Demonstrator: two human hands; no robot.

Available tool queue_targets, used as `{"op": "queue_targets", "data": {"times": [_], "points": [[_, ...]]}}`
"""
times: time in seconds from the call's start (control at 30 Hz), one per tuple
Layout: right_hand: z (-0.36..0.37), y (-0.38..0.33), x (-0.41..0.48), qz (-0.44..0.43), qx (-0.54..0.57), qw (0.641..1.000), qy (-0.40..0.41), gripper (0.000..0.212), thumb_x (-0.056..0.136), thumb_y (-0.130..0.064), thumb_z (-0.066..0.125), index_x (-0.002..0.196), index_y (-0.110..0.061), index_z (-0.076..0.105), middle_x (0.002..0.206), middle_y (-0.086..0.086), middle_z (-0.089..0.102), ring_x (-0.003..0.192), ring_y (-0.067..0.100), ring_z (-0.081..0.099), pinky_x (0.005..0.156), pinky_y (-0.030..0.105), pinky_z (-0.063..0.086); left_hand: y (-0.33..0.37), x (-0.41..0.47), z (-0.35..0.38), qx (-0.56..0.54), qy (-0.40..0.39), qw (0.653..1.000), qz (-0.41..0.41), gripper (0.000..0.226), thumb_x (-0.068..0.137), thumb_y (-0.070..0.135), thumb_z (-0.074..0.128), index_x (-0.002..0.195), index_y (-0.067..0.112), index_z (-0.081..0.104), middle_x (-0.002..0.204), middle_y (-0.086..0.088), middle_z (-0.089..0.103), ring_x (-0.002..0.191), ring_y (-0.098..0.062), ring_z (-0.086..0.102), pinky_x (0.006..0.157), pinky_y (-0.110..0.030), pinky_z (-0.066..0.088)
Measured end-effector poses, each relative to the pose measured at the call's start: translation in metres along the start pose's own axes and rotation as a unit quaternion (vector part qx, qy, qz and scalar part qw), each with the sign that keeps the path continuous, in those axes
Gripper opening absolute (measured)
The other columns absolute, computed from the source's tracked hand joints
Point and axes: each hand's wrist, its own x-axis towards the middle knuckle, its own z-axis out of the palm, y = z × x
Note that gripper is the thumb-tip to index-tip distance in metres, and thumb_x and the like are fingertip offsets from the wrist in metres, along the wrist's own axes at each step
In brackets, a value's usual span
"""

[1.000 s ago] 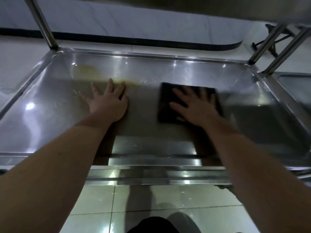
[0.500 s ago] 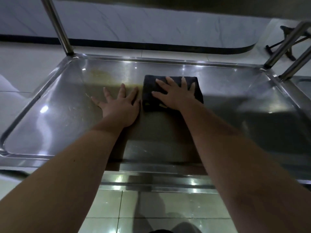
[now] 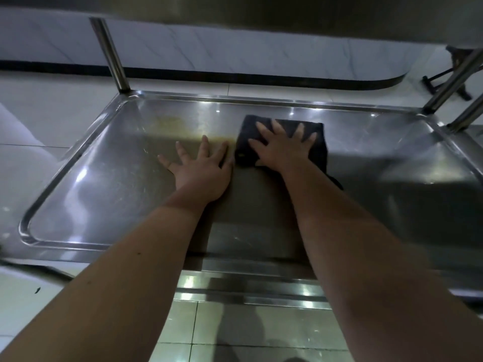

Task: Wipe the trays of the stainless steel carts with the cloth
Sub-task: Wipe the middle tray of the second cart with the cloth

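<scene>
A wide stainless steel tray point(image 3: 109, 194), the lower level of a cart, fills the view from left to right, with a raised rim all round and tiled floor point(image 3: 235, 330) showing below its near edge. The underside of an upper shelf point(image 3: 261, 11) hangs across the top, carried by upright posts point(image 3: 112, 53) at the tray's far corners.

Two bare forearms reach in from the near side. A dark folded cloth point(image 3: 317, 150), the wiping tool, lies flat on the tray, far of centre and slightly right, close to the far rim.

The right hand point(image 3: 282, 150) presses down on the cloth with its fingers point(image 3: 277, 129) straight and spread, not curled round it. This probably keeps the whole pad flat against the metal as it rubs.

The left hand point(image 3: 201, 171) rests palm down on bare steel just left of the cloth, its fingers also straight and fanned, holding nothing. It looks to be bracing the person's lean under the shelf.

A faint yellowish smear point(image 3: 172, 124) marks the tray, running from beyond the left hand's fingertips toward the far left, so that patch likely still needs wiping.
</scene>
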Motion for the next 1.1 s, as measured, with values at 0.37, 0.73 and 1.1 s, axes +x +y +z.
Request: {"op": "queue_targets", "data": {"times": [0.37, 0.73, 1.1], "points": [[-0.026, 0.170, -0.058, 0.209, -0.003, 0.978, -0.022, 0.069, 0.089, -0.076, 0.026, 0.150, -0.053, 0.001, 0.164, -0.011, -0.003, 0.146, 0.046, -0.006, 0.109, 0.072, -0.004, -0.005, 0.000, 0.003, -0.010, -0.001, 1.000, 0.012, 0.058, 0.089, 0.069, 0.007, 0.145, 0.059, -0.002, 0.164, 0.007, -0.006, 0.144, -0.050, -0.015, 0.097, -0.078, -0.017], [0.014, 0.031, -0.169, -0.030, -0.053, 0.998, -0.027, 0.071, 0.080, -0.083, 0.016, 0.143, -0.062, -0.009, 0.161, -0.020, -0.011, 0.148, 0.037, -0.014, 0.113, 0.059, -0.011, -0.005, -0.012, -0.002, -0.010, -0.008, 1.000, 0.004, 0.056, 0.092, 0.069, 0.008, 0.146, 0.059, -0.001, 0.164, 0.008, -0.006, 0.144, -0.049, -0.014, 0.098, -0.078, -0.016], [0.002, 0.116, -0.205, 0.211, -0.029, 0.977, -0.006, 0.070, 0.084, -0.082, 0.016, 0.147, -0.058, -0.004, 0.163, -0.016, -0.005, 0.147, 0.045, -0.003, 0.114, 0.065, -0.001, 0.007, -0.020, 0.000, -0.017, -0.009, 1.000, -0.006, 0.058, 0.091, 0.066, 0.010, 0.148, 0.055, 0.005, 0.165, 0.005, -0.003, 0.143, -0.052, -0.014, 0.101, -0.080, -0.008]]}}
